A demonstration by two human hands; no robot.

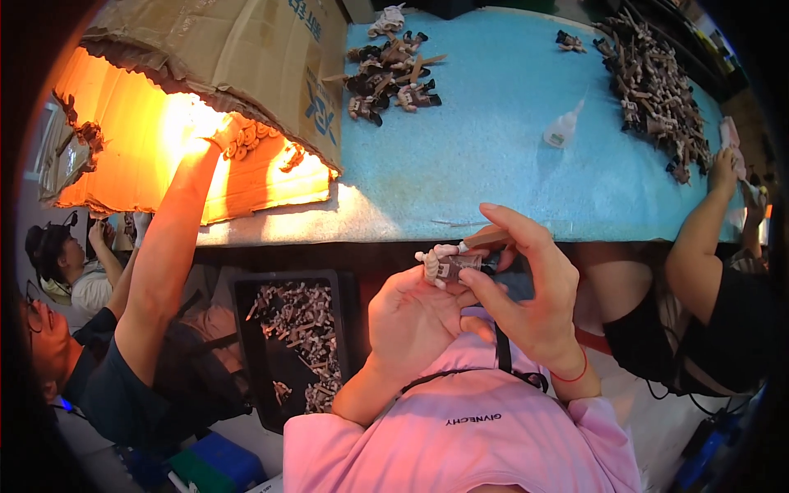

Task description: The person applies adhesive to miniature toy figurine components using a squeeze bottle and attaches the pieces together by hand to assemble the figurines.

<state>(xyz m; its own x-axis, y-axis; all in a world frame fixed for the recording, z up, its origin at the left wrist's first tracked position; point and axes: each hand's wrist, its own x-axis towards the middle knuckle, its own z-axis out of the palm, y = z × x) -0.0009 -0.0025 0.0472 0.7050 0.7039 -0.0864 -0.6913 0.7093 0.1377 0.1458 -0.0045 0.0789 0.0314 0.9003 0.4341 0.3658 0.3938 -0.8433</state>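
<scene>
A small toy figurine (448, 267), pale at the head and arms with a greyish-brown body, lies across both my hands in front of my chest. My left hand (412, 319) is turned palm up beneath it, its fingers gripping it from below and partly hidden. With its thumb pressed on the lower body, my right hand (538, 300) holds the same figurine, the forefinger lifted. A flat brown blade-like piece (486, 238) sticks out from the figurine toward the right fingers. Whether it is fixed to the figurine, I cannot tell.
Figurines lie in a small pile (390, 74) and a large heap (657, 99) on the blue table (460, 164). A white dropper bottle (562, 130) stands there. A black crate of parts (349, 329) sits lower left. A co-worker's arm (177, 222) reaches into a lit cardboard box (222, 49).
</scene>
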